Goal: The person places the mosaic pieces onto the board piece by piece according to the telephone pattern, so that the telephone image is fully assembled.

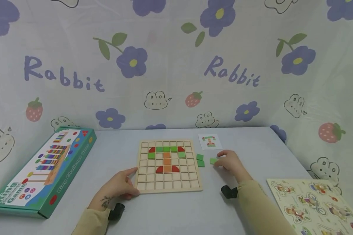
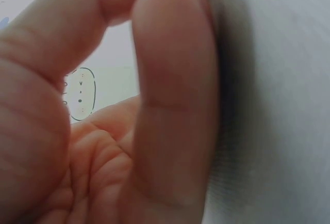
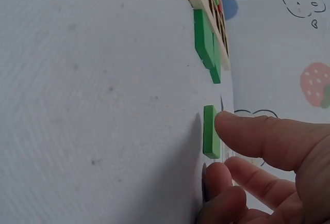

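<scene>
A wooden grid board (image 1: 168, 191) lies on the table, holding green and orange squares and red quarter-round pieces in a mushroom-like pattern. At its lower left edge, my left hand (image 1: 117, 186) touches the frame with index finger and thumb; the left wrist view mostly shows its own bent fingers (image 2: 175, 79). My right hand (image 1: 230, 164) is over the table right of the board. Its thumb (image 3: 252, 136) touches a green square tile (image 3: 209, 133), while the other fingers are beside that tile. Two more green tiles (image 1: 200, 164) lie by the board's right edge.
Behind the right hand lies a pattern card (image 1: 217, 145) with a small coloured figure. A green game box (image 1: 44, 173) occupies the left side. At the front right sits a picture board (image 1: 314, 202). A patterned cloth (image 1: 170, 65) hangs behind the table.
</scene>
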Demonstrator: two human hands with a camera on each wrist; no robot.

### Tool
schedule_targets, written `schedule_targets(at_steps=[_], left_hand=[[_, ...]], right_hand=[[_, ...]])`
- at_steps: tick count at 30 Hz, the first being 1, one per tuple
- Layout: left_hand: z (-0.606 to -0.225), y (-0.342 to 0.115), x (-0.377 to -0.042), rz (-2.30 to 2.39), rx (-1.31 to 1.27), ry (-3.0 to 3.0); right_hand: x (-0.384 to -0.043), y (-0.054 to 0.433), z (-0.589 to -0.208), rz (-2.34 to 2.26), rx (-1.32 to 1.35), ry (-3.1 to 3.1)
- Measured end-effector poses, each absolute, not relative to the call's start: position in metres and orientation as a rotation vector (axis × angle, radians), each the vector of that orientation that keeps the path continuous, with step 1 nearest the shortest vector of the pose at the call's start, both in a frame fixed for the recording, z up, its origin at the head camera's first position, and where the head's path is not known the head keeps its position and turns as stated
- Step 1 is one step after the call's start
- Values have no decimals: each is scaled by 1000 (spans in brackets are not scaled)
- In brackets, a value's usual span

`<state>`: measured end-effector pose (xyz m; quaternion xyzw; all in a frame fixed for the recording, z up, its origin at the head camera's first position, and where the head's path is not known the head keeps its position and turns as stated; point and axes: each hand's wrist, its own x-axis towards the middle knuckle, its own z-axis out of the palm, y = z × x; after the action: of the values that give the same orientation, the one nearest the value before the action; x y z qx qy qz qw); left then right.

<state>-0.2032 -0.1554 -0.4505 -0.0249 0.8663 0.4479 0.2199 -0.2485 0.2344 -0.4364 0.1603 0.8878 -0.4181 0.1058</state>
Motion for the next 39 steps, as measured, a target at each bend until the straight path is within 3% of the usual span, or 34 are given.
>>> schedule_targets(at_steps=[22,39], left_hand=[[-453,-156,-204,1257,-69,2397],[-451,-156,-203,1262,-72,2386]], right_hand=[[-252,226,-435,-1110,513,2648],[-229,158,-428,-1819,120,2299]])
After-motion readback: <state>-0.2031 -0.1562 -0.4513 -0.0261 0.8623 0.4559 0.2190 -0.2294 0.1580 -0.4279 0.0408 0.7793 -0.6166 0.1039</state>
